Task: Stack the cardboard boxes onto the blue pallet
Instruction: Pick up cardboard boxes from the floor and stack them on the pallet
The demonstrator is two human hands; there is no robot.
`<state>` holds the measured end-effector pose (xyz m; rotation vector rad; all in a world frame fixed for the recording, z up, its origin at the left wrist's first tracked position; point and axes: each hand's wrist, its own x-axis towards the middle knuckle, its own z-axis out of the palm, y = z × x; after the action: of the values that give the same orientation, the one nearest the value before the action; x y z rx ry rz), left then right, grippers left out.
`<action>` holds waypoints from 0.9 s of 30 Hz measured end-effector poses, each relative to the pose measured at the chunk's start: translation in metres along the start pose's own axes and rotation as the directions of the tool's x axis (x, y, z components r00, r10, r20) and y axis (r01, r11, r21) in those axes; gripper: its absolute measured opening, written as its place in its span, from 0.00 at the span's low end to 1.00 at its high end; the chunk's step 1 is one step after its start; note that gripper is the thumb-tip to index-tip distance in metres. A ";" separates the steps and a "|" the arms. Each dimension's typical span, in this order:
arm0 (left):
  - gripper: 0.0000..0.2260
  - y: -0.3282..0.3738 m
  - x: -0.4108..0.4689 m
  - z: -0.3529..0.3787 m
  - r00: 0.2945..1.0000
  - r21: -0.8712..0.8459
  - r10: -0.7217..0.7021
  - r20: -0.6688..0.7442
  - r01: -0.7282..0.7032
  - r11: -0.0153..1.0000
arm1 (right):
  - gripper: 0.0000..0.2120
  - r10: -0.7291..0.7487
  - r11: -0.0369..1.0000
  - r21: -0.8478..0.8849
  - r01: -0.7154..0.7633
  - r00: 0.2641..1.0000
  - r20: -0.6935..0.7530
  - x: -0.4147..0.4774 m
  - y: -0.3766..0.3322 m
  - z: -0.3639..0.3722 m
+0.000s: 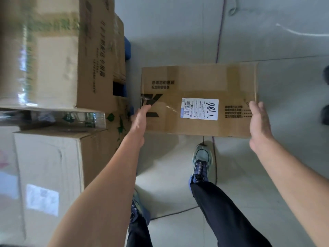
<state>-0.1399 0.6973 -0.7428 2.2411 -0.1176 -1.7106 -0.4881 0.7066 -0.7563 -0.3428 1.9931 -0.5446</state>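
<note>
Symmetrically, left hand (140,118), right hand (260,122) press box (195,81) ends.

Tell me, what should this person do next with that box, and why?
Probably swing the labelled cardboard box left and up onto the stacked boxes on the blue pallet: the left hand and right hand press its ends, and it hangs over the floor beside that stack.

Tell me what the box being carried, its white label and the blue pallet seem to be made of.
Box: brown cardboard, matte, with creased flaps and a glossy clear tape strip on the seam. Label: white printed paper sticker, with black marker handwriting on it. Pallet: probably moulded plastic, going by its uniform blue and rounded corner, though little of it shows.
</note>
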 end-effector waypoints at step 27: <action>0.31 0.095 -0.372 -0.178 0.902 0.083 0.417 0.108 -0.426 0.901 | 0.32 -0.215 0.973 0.009 0.230 0.925 -0.313 -0.369 -0.150 -0.115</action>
<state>-0.0633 0.7378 -0.3283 2.0143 -0.6782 -1.5873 -0.4193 0.7735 -0.3529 -0.4834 2.2542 -0.8301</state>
